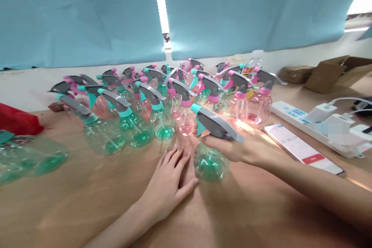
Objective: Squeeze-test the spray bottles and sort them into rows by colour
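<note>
My right hand [232,148] is wrapped round the neck of a green spray bottle [211,166], under its grey and turquoise trigger head. The bottle stands nearly upright, and its neck is hidden by my fingers. My left hand [171,174] lies flat on the brown table [122,205], fingers stretched out, just left of that bottle. Beyond both hands stand several more spray bottles in rows, among them a green one [135,130] with a turquoise collar and a pink one [186,118] with a pink collar.
More green bottles [49,157] stand at the left edge beside a red bag [17,120]. To the right are a phone [302,149], a white power strip [293,112] with plugs and cables, and an open cardboard box [334,71]. Blue cloth [87,15] hangs behind.
</note>
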`<state>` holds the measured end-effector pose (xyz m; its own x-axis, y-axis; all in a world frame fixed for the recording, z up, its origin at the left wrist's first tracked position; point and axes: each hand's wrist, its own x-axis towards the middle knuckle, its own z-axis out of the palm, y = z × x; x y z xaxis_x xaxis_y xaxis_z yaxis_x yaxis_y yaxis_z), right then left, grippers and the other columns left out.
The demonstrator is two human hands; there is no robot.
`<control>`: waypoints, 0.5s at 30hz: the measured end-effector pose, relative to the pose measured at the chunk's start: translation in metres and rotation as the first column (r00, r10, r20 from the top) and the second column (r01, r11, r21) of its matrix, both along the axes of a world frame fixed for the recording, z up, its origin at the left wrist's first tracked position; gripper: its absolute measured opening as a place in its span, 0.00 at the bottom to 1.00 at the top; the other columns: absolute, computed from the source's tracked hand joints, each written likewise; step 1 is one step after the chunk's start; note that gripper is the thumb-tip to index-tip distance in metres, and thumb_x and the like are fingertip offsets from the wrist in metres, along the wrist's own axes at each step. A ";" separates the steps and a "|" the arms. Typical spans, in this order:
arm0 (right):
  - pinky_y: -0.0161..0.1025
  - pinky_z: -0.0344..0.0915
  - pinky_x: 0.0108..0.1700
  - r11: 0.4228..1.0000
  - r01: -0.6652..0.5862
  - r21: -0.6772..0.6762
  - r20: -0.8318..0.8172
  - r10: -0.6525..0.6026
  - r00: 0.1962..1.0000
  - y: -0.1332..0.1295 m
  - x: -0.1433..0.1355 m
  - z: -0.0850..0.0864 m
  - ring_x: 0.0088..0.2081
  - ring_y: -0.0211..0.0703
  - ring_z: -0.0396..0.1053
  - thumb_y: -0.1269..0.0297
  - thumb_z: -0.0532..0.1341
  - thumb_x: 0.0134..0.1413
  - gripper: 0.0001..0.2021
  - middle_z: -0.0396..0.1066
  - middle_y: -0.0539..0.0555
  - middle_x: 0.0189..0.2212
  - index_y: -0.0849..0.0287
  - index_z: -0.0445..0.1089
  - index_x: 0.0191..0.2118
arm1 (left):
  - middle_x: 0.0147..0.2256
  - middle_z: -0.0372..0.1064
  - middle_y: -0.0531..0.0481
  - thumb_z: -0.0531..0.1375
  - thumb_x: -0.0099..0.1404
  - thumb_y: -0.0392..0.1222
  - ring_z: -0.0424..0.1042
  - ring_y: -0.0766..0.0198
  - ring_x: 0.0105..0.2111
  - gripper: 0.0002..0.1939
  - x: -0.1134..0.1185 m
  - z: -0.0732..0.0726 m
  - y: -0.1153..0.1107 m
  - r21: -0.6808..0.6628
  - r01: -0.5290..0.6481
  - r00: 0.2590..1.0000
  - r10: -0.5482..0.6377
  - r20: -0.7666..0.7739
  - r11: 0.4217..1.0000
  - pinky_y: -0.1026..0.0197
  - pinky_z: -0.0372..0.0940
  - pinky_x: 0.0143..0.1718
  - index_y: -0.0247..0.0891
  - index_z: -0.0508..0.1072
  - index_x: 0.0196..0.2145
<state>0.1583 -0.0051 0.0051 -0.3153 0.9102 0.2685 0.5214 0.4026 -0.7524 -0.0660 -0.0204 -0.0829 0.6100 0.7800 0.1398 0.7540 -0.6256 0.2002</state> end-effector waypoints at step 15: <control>0.33 0.65 0.25 0.999 -0.038 0.039 -0.061 0.040 0.997 -0.006 -0.018 0.027 0.20 0.35 0.61 0.78 0.56 0.44 0.10 0.61 0.45 0.19 0.52 0.63 0.27 | 0.58 0.60 0.37 0.58 0.66 0.46 0.56 0.46 0.60 0.24 0.000 0.005 -0.007 -0.011 0.045 0.991 -0.043 0.126 0.999 0.42 0.55 0.58 0.36 0.62 0.57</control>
